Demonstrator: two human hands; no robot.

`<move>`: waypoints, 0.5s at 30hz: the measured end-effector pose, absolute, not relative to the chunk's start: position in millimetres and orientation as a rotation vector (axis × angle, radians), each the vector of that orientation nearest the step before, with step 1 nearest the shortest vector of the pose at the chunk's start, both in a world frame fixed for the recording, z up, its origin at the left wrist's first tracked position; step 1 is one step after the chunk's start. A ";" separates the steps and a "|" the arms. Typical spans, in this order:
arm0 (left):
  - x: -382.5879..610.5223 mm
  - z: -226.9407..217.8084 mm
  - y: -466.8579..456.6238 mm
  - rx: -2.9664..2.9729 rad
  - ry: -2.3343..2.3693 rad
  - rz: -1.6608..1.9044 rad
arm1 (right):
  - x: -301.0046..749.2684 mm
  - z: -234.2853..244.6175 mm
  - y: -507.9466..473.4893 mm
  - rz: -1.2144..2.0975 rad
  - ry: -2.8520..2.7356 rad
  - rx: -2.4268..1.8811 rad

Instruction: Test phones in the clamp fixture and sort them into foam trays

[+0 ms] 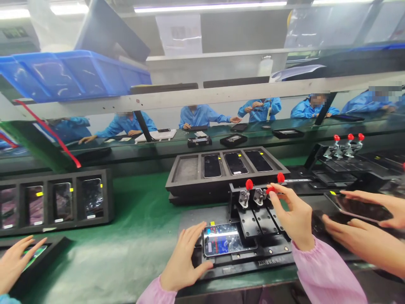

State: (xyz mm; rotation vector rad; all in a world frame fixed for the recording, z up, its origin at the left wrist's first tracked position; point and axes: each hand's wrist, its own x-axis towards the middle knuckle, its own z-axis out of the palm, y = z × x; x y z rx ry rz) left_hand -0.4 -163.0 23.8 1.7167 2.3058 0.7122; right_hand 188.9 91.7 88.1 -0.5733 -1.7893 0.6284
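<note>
Fingers of the right hand (281, 198) narrow into a pinch on a red toggle-clamp knob (270, 190), while the left hand's fingers (196, 236) spread wide against a smartphone (221, 240). It sits in a black clamping fixture (247, 265), whose recess seems to keep it square beside the raised clamp bars (a neighbour's hands (363, 219), far right, hold another phone). More phones lie in a black tray (190, 179) on the green-matted counter (126, 253); blue-smocked workers (202, 117) line the far side, beyond a blue bin (72, 74).
</note>
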 end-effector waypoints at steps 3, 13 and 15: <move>-2.1 30.8 -147.9 1.674 2.252 0.482 | 189.1 87.9 92.1 0.654 -1.785 -0.573; -7.2 29.2 -128.0 1.664 2.193 0.545 | 187.6 88.5 93.1 0.663 -1.771 -0.533; -7.1 29.8 -127.6 1.668 2.185 0.552 | 187.2 89.0 92.9 0.657 -1.770 -0.530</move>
